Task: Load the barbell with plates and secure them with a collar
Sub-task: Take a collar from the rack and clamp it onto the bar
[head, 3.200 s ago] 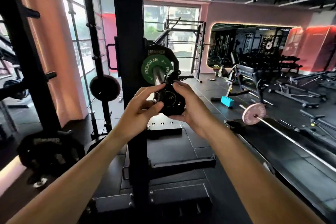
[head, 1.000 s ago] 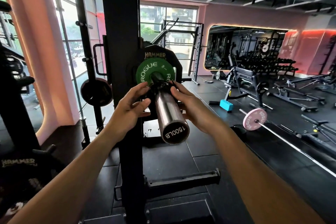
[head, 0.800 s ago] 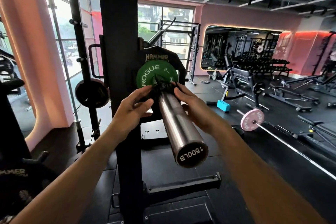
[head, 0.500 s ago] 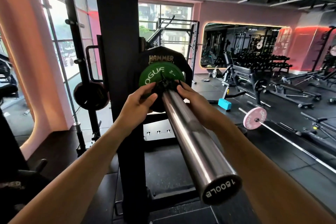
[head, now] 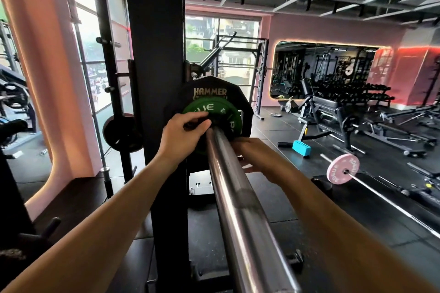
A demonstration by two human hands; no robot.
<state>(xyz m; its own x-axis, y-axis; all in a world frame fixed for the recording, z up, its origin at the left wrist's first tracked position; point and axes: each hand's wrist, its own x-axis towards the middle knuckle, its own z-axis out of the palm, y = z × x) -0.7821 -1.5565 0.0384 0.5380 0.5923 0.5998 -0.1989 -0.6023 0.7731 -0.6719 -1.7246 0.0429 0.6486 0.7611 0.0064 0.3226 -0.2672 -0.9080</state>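
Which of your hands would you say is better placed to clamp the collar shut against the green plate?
Probably the left hand: its fingers already grip the collar at the green plate; the right hand sits lower, beside the sleeve.

Bright window (head: 95,59) backlight, dim foreground, wide-angle bending at edges.

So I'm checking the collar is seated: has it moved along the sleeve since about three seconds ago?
Yes. The collar has slid from the sleeve's open end inward, up against the green plate; the left hand grips it.
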